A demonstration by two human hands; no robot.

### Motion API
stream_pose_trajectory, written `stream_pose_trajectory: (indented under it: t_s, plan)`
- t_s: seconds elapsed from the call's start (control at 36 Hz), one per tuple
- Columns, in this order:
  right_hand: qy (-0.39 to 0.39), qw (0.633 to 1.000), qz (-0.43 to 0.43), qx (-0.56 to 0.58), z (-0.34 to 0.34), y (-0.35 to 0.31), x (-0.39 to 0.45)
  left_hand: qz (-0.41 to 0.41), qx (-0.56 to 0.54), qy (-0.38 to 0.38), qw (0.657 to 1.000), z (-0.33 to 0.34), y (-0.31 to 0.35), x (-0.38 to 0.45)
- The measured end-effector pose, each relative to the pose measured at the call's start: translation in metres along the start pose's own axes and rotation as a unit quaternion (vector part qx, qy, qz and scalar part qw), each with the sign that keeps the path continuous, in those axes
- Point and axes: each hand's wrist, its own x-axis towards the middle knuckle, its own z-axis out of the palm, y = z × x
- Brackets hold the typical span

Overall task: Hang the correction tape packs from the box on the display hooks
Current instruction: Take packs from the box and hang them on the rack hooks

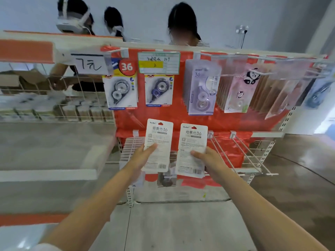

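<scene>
You've got a correction tape pack in each hand, both back-side toward you, dead centre of the frame. Your left hand [145, 156] pinches the left pack [158, 145] with the thumb across its lower half; your right hand [204, 158] grips the right pack [192, 151] the same way. The hang holes are up top, so you're holding the correct end.

The bare lower hooks [241, 153] sit just right of centre, sticking out toward you. I'd do one pack at a time: flip it so the printed front faces out like the hung packs [120, 86] in the upper row, line the hole up with the hook tip, then slide it back. Doing both at once looks like a miss waiting to happen. I can't spot the box in this shot.
</scene>
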Motion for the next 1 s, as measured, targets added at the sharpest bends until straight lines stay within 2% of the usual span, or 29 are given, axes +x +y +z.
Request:
stream_pose_trajectory:
  t_s: [0.17, 0.36, 0.47, 0.61, 0.69, 0.78, 0.86, 0.92, 1.0]
  plan:
    - [-0.090, 0.994, -0.017, 0.055, 0.028, -0.009, -0.002, -0.006, -0.018, -0.018, 1.000, 0.002, 0.004, 0.000]
    - [-0.094, 0.993, -0.033, 0.070, 0.069, -0.006, -0.003, -0.016, -0.018, -0.042, 0.999, 0.013, 0.008, -0.007]
    - [-0.077, 0.996, -0.033, 0.021, 0.074, -0.004, 0.000, -0.028, 0.003, -0.043, 0.999, 0.009, 0.008, -0.006]
    - [0.033, 0.993, -0.058, -0.096, 0.067, -0.009, 0.006, 0.020, 0.100, 0.013, 0.995, 0.010, 0.007, -0.002]
    - [0.044, 0.972, -0.086, -0.215, 0.066, -0.014, 0.003, 0.040, 0.125, -0.032, 0.991, 0.020, 0.008, -0.005]
    - [-0.037, 0.955, -0.103, -0.276, 0.070, -0.014, -0.004, 0.034, 0.094, -0.113, 0.989, 0.033, 0.006, -0.009]
    - [-0.117, 0.951, -0.137, -0.253, 0.071, -0.019, -0.014, 0.036, 0.023, -0.102, 0.994, 0.032, 0.003, -0.005]
    - [-0.123, 0.947, -0.138, -0.262, 0.068, -0.021, -0.015, 0.030, -0.040, -0.079, 0.996, 0.024, 0.002, -0.003]
    - [-0.093, 0.945, -0.123, -0.288, 0.059, -0.019, -0.009, 0.018, -0.080, -0.057, 0.995, 0.014, 0.000, -0.002]
